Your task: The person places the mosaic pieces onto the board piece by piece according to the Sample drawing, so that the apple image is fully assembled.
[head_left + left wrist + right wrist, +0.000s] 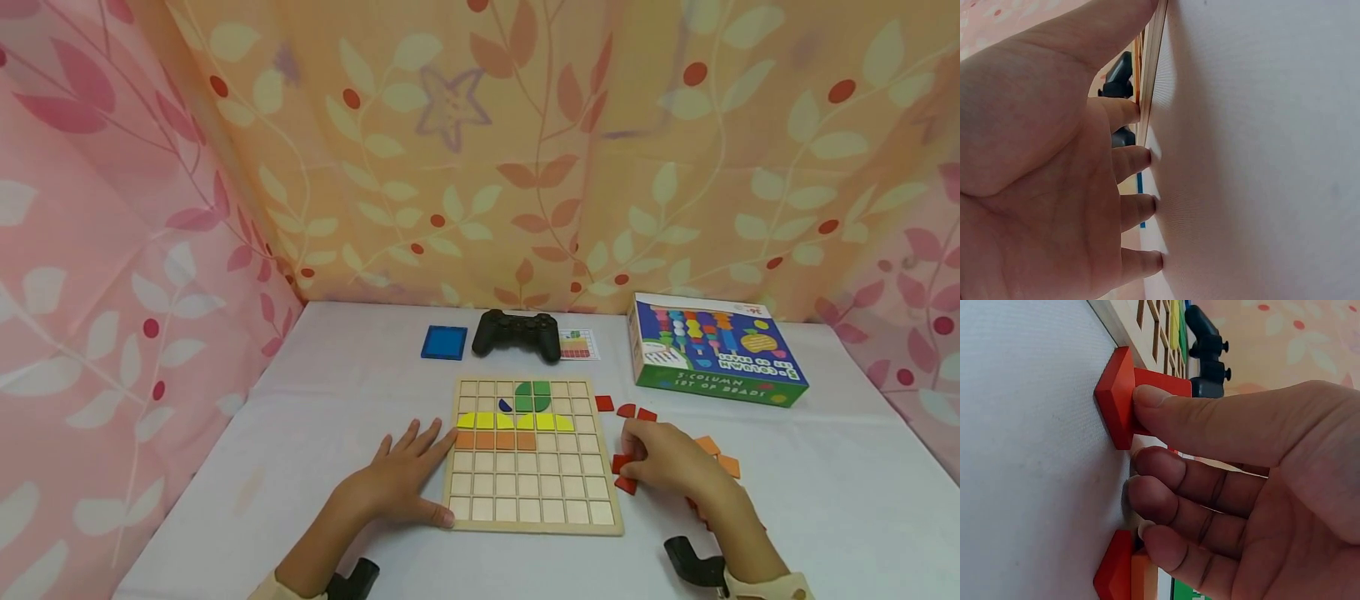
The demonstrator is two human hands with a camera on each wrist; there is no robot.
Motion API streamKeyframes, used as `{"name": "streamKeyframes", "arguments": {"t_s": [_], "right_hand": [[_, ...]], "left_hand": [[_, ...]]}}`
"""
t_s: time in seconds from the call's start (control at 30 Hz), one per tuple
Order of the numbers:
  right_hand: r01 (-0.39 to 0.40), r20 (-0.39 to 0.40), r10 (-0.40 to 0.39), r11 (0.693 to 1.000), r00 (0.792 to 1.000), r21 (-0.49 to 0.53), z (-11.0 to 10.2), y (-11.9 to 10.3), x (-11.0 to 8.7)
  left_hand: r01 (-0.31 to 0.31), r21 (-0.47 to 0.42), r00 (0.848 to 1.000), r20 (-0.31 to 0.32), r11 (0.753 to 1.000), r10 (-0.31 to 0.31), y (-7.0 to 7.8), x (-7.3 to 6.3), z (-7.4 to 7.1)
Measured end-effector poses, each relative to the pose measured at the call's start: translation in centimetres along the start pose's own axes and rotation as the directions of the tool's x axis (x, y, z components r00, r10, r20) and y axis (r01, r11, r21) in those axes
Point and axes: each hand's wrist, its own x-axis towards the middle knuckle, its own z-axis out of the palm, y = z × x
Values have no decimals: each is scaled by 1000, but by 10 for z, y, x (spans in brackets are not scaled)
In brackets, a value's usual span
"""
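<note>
White cloth-covered table [300, 400]; on it, mid-scene, a square wooden board [528, 485], pale and flat, ridged into a grid. Far and middle rows of the board carried colour: green pieces [523, 403] making a rounded block at the far edge, a line of yellow pieces [485, 421] with curved edges, then a run of orange pieces [485, 439] starting at the left rim; a small dark blue piece [505, 405] sat left of the green. Patterned box [716, 346] stood far right. Left hand [401, 483] lay low with straight, well-spread fingers, thumb at the board's near left corner, index finger at its left edge. Right hand [671, 458] bent over loose red pieces [626, 484] just right of the board, fingers curved, thumb against a red four-sided piece [1169, 378]; could not tell whether thumb and finger were clamped on it. Left wrist view gave the palm side and the board's edge in profile, with the fingertips down at the cloth; only the head view laid out the whole grid. Right wrist view showed the thumb's contact, plus another red piece [1115, 569] by an orange one near the lower fingertips, details the back of the hand covered from above.
</note>
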Motion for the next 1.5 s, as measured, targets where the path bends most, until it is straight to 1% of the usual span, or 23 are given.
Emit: {"name": "streamKeyframes", "arguments": {"t_s": [0.17, 0.53, 0.77, 0.83, 0.93, 1.03, 1.13, 1.2, 1.3, 1.43, 1.5], "right_hand": [[-10, -1, 10, 1000, 1000, -5, 1, 0, 0], [-1, -4, 1, 1000, 1000, 5, 1, 0, 1], [53, -36, -52, 999, 998, 11, -7, 6, -2], [36, -49, -36, 999, 998, -8, -12, 9, -4], [-42, -48, 40, 998, 998, -42, -22, 12, -8], [-131, -9, 131, 988, 991, -76, -31, 17, -13], [-175, 35, 180, 978, 983, -114, -38, 25, -15], [-181, 52, 189, 975, 981, -129, -40, 31, -15], [-188, 62, 196, 975, 979, -115, -39, 35, -14], [-169, 60, 173, 984, 983, -59, -35, 35, -10], [-143, 59, 145, 989, 988, -40, -33, 34, -8]], "left_hand": [[8, -3, 1000, 6, 1000, -8, 0, 0, 0], [16, -6, 1000, 19, 1000, -16, 0, 0, 0], [13, 6, 1000, 22, 1000, -13, 0, 1, 0], [10, 10, 1000, 21, 1000, -10, 0, 1, 0], [7, 10, 1000, 17, 1000, -7, 0, 2, 0], [6, 10, 1000, 15, 1000, -6, 0, 2, -1], [10, 7, 1000, 16, 1000, -10, 0, 1, -1], [11, 5, 1000, 16, 1000, -11, 0, 1, -1], [9, 5, 1000, 11, 1000, -9, 0, 0, 0], [9, 7, 1000, 12, 1000, -9, 0, 0, 0], [15, 5, 1000, 15, 1000, -15, 0, 0, 0]]}}
